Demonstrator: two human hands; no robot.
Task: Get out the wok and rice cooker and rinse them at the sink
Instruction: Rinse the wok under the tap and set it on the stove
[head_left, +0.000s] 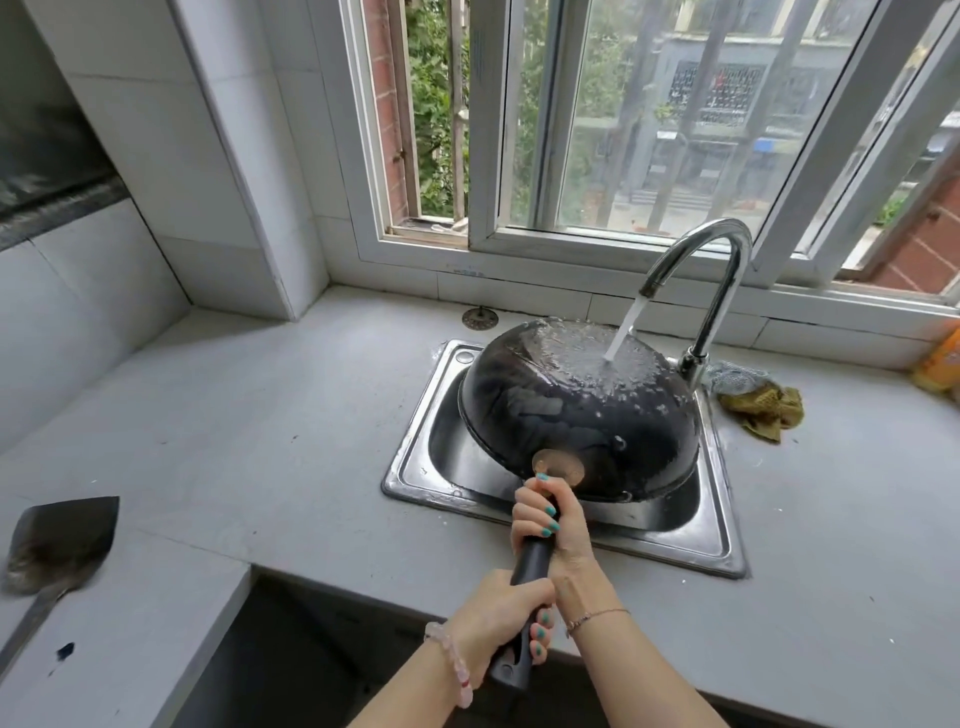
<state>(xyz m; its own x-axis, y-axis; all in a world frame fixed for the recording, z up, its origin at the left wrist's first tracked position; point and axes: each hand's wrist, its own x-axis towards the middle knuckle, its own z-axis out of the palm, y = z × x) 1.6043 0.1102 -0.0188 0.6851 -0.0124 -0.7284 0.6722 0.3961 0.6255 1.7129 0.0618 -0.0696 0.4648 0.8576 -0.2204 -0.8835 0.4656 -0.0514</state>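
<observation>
One view only — a wide-angle camera on the person's head, looking forward and steeply down. The hands (540, 525) come in from the bottom edge, close to the lens. The sink (415, 467) sits just right of centre on the counter (234, 415), near the camera, and the window (649, 130) fills the upper half, facing the viewer. Straight lines bow towards the edges — most plainly in the window frame.
</observation>
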